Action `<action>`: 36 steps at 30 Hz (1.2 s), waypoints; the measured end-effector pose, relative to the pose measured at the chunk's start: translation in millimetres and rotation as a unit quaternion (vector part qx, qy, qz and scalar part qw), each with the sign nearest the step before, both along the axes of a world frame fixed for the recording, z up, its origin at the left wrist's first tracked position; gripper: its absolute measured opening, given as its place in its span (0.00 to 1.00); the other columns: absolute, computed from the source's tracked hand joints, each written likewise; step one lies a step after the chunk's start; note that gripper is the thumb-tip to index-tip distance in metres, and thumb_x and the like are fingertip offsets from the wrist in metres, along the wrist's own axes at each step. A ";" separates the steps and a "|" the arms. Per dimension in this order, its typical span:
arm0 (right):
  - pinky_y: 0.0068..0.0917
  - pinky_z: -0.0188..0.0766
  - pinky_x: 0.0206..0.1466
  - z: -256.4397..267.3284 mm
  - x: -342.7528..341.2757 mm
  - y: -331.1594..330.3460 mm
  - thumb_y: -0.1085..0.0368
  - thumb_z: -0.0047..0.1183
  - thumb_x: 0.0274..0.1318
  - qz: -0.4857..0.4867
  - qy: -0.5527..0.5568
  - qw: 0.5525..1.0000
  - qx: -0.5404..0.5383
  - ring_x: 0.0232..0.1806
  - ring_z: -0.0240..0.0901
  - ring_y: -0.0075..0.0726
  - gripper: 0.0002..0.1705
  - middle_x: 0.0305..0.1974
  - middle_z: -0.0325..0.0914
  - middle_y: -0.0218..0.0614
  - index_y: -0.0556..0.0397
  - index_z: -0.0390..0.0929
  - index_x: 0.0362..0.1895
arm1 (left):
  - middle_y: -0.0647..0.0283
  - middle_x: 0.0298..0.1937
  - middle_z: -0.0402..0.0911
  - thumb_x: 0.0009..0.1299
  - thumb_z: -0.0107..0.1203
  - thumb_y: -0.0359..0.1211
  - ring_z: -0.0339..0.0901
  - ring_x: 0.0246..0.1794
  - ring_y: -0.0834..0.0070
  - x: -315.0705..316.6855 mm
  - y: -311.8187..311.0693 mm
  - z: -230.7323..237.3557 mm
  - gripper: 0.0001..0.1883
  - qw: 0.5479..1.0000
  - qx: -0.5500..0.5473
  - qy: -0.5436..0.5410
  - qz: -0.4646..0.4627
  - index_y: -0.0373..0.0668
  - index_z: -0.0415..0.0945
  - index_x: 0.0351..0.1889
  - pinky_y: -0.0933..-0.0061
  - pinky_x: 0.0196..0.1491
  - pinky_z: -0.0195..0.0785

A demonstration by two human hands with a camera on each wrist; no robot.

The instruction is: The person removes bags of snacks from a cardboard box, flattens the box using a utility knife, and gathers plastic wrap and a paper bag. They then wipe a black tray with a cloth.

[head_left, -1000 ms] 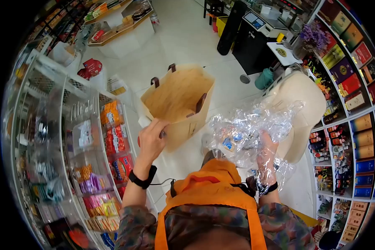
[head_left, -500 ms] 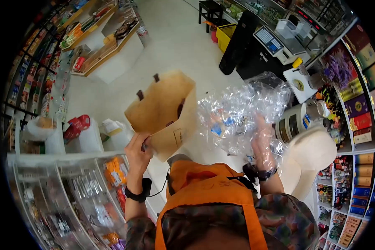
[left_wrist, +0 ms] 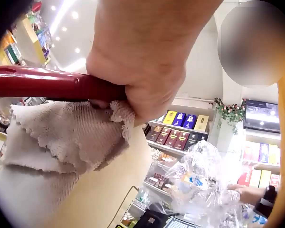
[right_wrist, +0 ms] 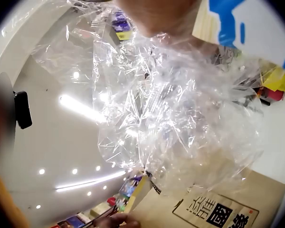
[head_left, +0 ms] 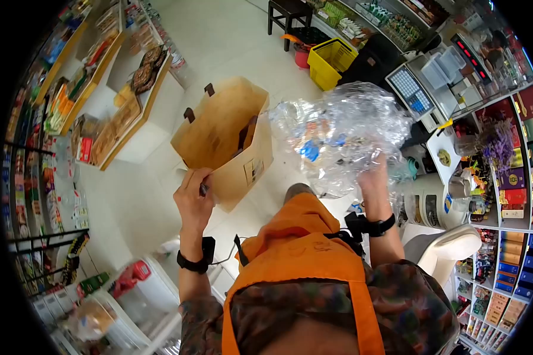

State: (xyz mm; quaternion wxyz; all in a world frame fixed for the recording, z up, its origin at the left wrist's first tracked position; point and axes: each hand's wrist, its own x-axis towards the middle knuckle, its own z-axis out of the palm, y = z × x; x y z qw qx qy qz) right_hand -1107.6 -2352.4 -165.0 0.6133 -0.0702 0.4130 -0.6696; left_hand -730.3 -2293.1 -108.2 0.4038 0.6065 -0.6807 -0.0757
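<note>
A large brown paper bag (head_left: 238, 177), mouth open, hangs at my left hand (head_left: 194, 200), which grips its near rim. Close up in the left wrist view, the left hand (left_wrist: 142, 66) also holds a glossy dark-red object (left_wrist: 42, 83) and a crumpled grey cloth (left_wrist: 71, 135). My right hand (head_left: 373, 180) holds a big crumpled bundle of clear plastic (head_left: 343, 130), right of the bag; blue and orange print shows in it. The plastic covers part of the right fingers. In the right wrist view the plastic (right_wrist: 175, 123) is above the printed bag front (right_wrist: 228, 209).
A yellow basket (head_left: 331, 64) and a black stool (head_left: 287, 15) stand ahead. A scale (head_left: 410, 92) sits on the counter at the right, with a cream chair (head_left: 450, 245) nearer. Display stands (head_left: 130, 133) are at the left, white bins (head_left: 151, 284) at the lower left.
The surroundings have turned in the head view: the left snack shelf has slid out of sight and the basket and scale look nearer. Bag and plastic have moved along with both hands.
</note>
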 end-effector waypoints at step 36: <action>0.55 0.61 0.60 -29.4 -25.5 -850.8 0.45 0.33 0.65 -0.350 0.055 0.934 -0.042 0.56 0.65 0.51 0.28 0.58 0.68 0.42 0.44 0.66 0.62 | 0.55 0.33 0.77 0.63 0.60 0.26 0.73 0.28 0.62 174.7 -941.8 -77.3 0.09 0.991 0.115 -0.048 -0.043 0.36 0.74 0.39 0.68 0.34 0.67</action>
